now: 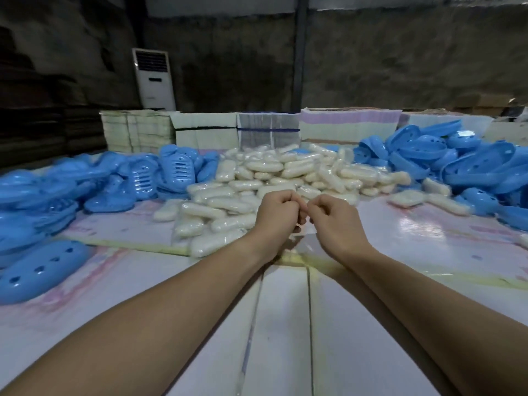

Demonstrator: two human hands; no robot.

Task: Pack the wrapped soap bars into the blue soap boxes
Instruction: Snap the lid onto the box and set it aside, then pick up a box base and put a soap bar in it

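two hands: left hand (275, 214), right hand (333, 217) | grip: fingers curled, contents unclear | one soap pile (285, 172)

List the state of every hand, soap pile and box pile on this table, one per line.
left hand: fingers curled, fingertips meeting the right hand's; anything pinched is too small to tell
right hand: fingers curled likewise
wrapped soap bars: loose heap, unpacked
left blue soap boxes: piled loose parts, no soap seen inside
right blue soap boxes: piled loose parts
air conditioner: upright by the wall
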